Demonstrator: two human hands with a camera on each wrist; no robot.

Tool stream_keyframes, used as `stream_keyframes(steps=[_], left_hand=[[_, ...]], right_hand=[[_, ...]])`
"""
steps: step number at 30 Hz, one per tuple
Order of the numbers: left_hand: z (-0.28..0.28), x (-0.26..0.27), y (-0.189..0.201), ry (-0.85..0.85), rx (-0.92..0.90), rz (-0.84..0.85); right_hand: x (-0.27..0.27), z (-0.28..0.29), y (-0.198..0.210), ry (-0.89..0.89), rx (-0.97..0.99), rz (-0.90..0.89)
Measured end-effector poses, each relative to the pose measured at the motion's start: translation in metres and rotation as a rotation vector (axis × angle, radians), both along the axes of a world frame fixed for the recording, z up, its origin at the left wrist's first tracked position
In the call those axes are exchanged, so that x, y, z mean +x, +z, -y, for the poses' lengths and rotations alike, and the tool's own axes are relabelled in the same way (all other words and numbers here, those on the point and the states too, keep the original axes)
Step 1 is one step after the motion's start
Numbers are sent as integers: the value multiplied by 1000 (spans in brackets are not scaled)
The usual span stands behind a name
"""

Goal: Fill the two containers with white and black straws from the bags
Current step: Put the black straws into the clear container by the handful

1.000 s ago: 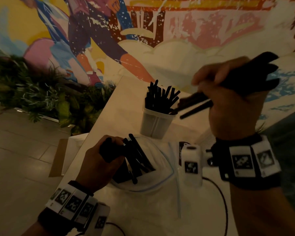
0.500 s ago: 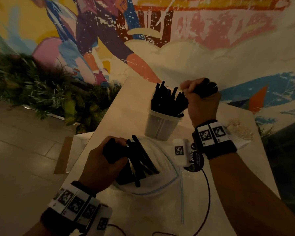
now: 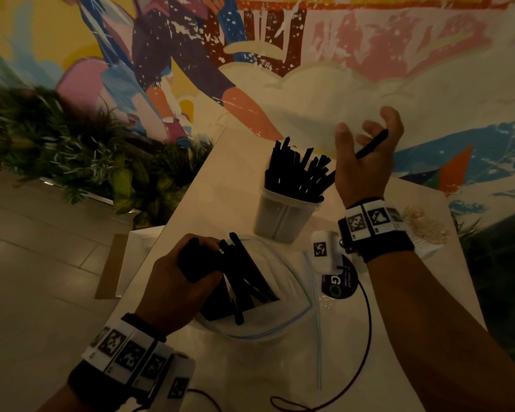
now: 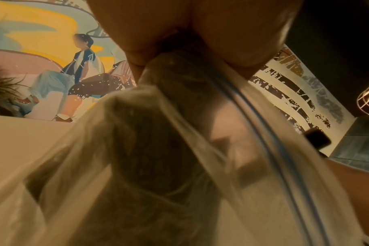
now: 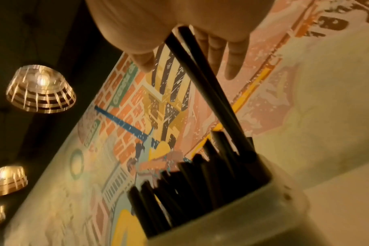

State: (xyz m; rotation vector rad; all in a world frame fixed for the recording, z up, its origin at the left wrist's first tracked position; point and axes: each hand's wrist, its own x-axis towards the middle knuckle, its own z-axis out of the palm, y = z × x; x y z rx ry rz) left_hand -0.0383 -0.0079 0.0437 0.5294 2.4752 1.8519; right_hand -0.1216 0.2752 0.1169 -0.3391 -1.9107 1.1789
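Observation:
A translucent container [image 3: 280,218] stands on the white table [image 3: 220,179], packed with black straws [image 3: 298,173]. My right hand [image 3: 366,135] hovers just right of it with fingers [image 5: 234,58] spread and straight. One or two loose black straws [image 5: 200,74] lean from the container [image 5: 242,224] up against its palm. Nearer me, my left hand [image 3: 188,272] grips a clear zip bag [image 3: 280,319] around a bundle of black straws [image 3: 244,281]. In the left wrist view the fingers [image 4: 232,33] pinch the plastic [image 4: 263,133] over the dark bundle.
A pale heap [image 3: 422,230] lies at the table's right edge, too dim to identify. A small white device [image 3: 323,248], a round black label [image 3: 336,283] and a thin cable [image 3: 366,337] lie by my right wrist. Plants [image 3: 72,150] line the mural wall to the left.
My right hand carried a fistful of black straws to the container, then spread its fingers and let them go into it. The left hand has kept its grip on the bag.

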Motion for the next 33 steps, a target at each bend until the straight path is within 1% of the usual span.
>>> stream_keyframes(steps=[2, 3, 4, 5, 7, 8, 9, 10, 12, 13, 14, 15, 17, 18, 19, 21, 22, 23, 25, 26, 27, 29, 30, 32, 33], left_hand=[[-1, 1, 2, 5, -8, 3], [-1, 1, 2, 7, -11, 4], [-1, 1, 2, 9, -10, 5], [-1, 2, 3, 14, -7, 3], [0, 3, 3, 17, -5, -2], [0, 4, 3, 16, -10, -5], [0, 4, 2, 17, -18, -6], [1, 4, 2, 19, -28, -9], [2, 4, 0, 20, -40, -24], [2, 4, 0, 20, -35, -25], [2, 4, -1, 21, -25, -19], [2, 4, -1, 20, -16, -13], [1, 3, -1, 21, -11, -10], [0, 3, -1, 24, -13, -8], [0, 3, 0, 26, -12, -4], [1, 3, 0, 21, -8, -6], [1, 3, -1, 17, -16, -7], [2, 3, -1, 13, -24, -3], [3, 3, -2, 14, -19, 8], [4, 3, -3, 14, -11, 9], [4, 2, -3, 12, -9, 7], [3, 2, -3, 11, -26, 5], [2, 1, -3, 15, -42, 4], [0, 0, -2, 25, -78, -4], [-1, -1, -1, 25, -83, 0]], right_hand=[[-4, 0, -8, -9, 171, 9], [-7, 0, -14, 4, 249, 64], [-10, 0, -20, 27, 305, 161], [-13, -1, -27, 53, 362, 307], [-18, -3, -39, 65, 506, 673], [-19, -4, -44, 53, 557, 781], [-20, -4, -46, 34, 571, 792], [-20, -3, -46, 19, 539, 702], [-18, 2, -41, -7, 487, 366], [-16, 6, -37, -11, 521, 271], [-16, 9, -35, 11, 585, 288], [-16, 13, -35, 50, 669, 393], [-15, 17, -42, 131, 791, 730], [-14, 16, -45, 135, 804, 815], [-12, 16, -47, 123, 788, 830], [-8, 19, -42, 69, 745, 772], [-5, 21, -39, 42, 724, 717], [1, 24, -34, 29, 684, 620], [22, 33, -20, 64, 512, 364], [39, 41, -11, 123, 382, 288], [59, 51, -3, 217, 246, 281], [101, 72, 5, 476, 26, 379], [119, 80, 3, 581, 5, 470], [140, 87, -12, 692, 157, 752], [144, 87, -22, 697, 253, 889]])
